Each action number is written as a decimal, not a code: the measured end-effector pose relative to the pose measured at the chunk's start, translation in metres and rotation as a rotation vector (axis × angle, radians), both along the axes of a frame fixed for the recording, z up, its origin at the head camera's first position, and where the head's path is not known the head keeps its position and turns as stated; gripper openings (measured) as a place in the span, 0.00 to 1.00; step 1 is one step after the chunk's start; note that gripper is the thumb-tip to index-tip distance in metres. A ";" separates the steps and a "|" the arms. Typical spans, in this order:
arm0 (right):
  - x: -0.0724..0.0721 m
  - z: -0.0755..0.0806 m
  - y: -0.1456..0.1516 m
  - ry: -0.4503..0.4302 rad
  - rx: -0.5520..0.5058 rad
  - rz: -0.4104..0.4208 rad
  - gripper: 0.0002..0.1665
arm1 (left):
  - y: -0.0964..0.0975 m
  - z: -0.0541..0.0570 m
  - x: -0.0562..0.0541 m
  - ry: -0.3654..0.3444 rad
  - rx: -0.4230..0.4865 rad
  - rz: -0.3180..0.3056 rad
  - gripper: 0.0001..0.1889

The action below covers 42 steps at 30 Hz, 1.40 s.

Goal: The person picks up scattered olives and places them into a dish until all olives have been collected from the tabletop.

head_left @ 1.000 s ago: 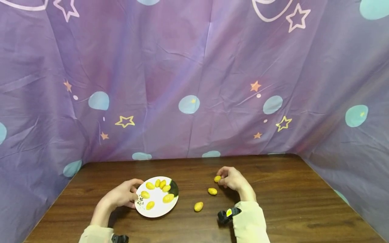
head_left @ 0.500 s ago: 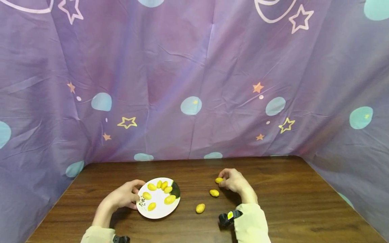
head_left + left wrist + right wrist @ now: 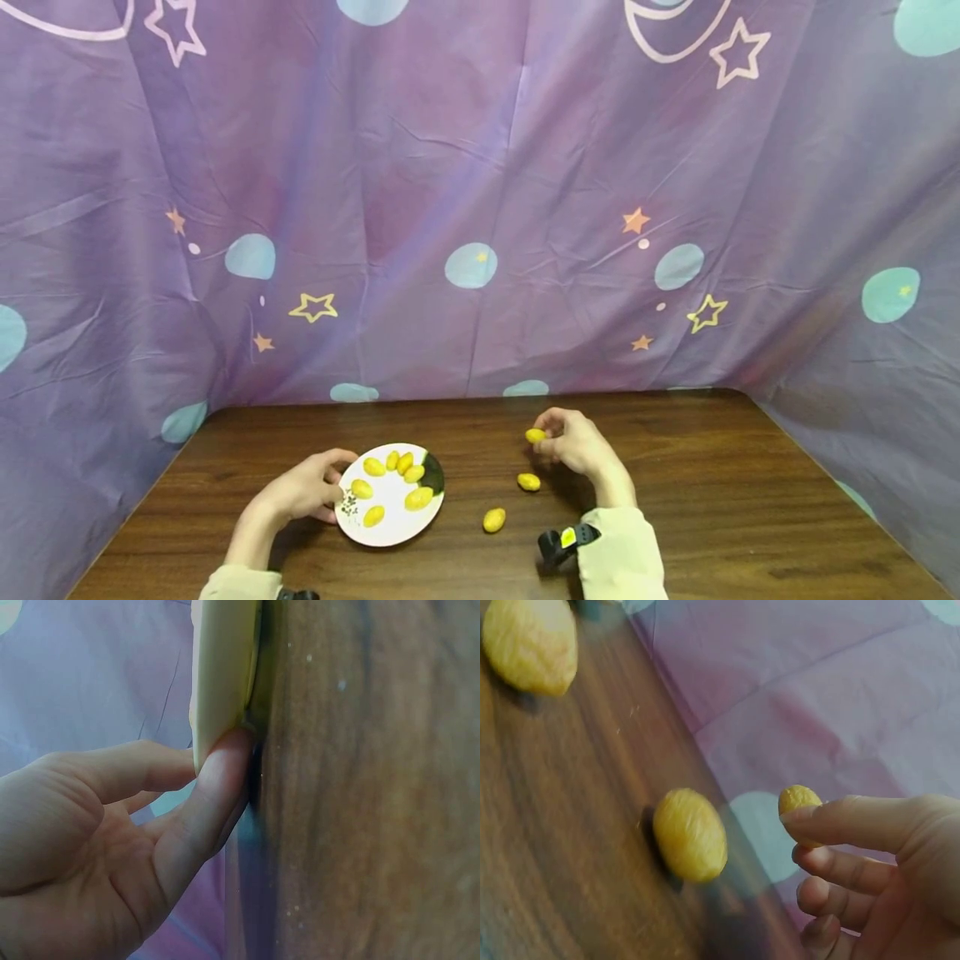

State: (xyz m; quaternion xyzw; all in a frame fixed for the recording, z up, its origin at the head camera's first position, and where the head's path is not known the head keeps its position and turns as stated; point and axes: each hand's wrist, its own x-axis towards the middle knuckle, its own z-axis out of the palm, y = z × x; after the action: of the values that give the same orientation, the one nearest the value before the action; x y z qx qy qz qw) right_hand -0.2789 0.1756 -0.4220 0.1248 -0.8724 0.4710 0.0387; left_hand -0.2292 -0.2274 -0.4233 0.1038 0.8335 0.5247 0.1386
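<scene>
My left hand pinches the left rim of a round white plate with a dark green patch and a small printed pattern. The left wrist view shows the plate edge-on between thumb and fingers, low over the wood. Several small yellow oval fruits lie spread on it. Over the far right half of the table, my right hand holds another small yellow oval fruit between thumb and fingertips. In the right wrist view this fruit is off the table, and the other fingers are loosely curled below.
Two more yellow fruits lie on the brown wooden table: one fruit just in front of my right hand, the other fruit nearer to me, right of the plate. A purple patterned cloth hangs behind and at both sides.
My right hand has lifted its fruit slightly off the table and a little to the left. The left hand still holds the plate in place. The head view has shifted slightly.
</scene>
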 end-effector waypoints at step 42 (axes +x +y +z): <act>0.029 0.034 -0.149 0.215 0.168 0.311 0.13 | 0.001 0.004 0.001 -0.016 0.021 0.014 0.32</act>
State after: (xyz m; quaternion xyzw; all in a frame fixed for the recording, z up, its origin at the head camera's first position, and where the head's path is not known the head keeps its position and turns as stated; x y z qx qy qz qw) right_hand -0.2495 0.0267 -0.3883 0.3103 -0.8697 0.3809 0.0479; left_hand -0.2278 -0.2261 -0.4197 0.0951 0.8275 0.5352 0.1404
